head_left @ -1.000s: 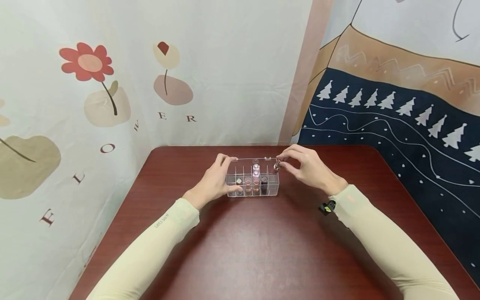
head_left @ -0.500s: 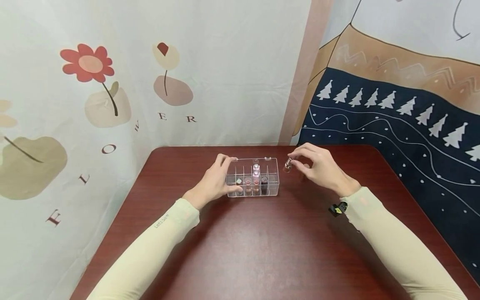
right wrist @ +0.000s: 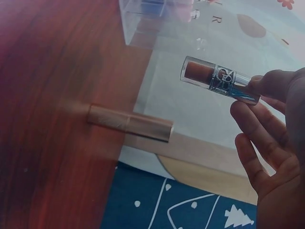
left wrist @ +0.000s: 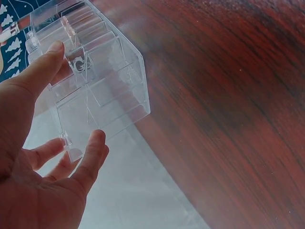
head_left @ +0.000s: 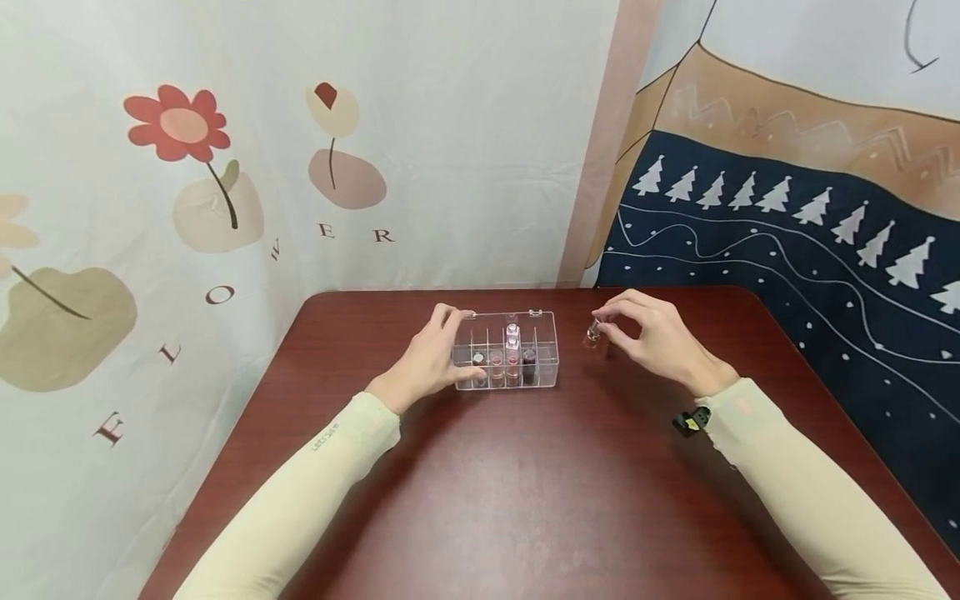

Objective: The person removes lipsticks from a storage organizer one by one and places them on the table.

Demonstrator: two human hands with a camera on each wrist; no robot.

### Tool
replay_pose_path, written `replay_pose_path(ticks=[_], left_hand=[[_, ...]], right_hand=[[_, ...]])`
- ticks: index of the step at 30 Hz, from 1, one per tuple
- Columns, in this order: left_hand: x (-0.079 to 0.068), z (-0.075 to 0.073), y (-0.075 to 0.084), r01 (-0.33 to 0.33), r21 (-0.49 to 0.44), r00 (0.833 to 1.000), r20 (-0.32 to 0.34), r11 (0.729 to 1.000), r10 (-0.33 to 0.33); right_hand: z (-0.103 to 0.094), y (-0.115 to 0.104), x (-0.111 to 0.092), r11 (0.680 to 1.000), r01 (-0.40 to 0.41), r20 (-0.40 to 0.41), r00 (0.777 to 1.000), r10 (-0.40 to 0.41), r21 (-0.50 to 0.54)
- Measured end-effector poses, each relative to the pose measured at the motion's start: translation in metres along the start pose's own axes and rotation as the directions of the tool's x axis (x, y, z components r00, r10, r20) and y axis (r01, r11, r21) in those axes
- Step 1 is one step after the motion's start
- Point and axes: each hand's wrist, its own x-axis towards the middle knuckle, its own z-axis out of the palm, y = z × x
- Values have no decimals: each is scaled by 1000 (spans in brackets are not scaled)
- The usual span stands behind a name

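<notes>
A clear divided box [head_left: 547, 357] with a lid hinged along the back stands at the far part of the table, several lipsticks in its compartments. My left hand [head_left: 420, 358] holds its left end, thumb in front and fingers behind. A dark tube [head_left: 529, 367] and a clear, pinkish lipstick [head_left: 512, 337] show inside the box. Right of the box, my right hand [head_left: 660, 337] pinches the end of a clear-capped lipstick [right wrist: 209, 76] between thumb and fingers. A rose-gold lipstick [right wrist: 129, 123] stands upright on the table beside that hand, mostly hidden in the head view.
The dark red wooden table [head_left: 495, 500] ends at a white curtain [head_left: 465, 167] with flower prints at the back and left. A navy cloth [head_left: 750, 250] with white trees hangs at the right.
My right hand has carried the clear-capped lipstick from the box's right end farther right and nearer the tabletop. The left hand and the box have stayed in place.
</notes>
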Motion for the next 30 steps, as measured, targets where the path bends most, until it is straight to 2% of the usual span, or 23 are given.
replay_pose_path(ticks=[6,18,30], left_hand=[[0,-1,1,10,-6,1000,4,1000,-9],[1,-1,1,14,-10,1000,6,1000,-14],[1,0,0,13,-8,1000,2,1000,-13]], right_hand=[[-1,6,-13,999,-39,36,999,39,-8],[-6,23,-29,999,-1,6,1000,1,-47],[-8,46,-37,994,-50,15,999,52,-100]])
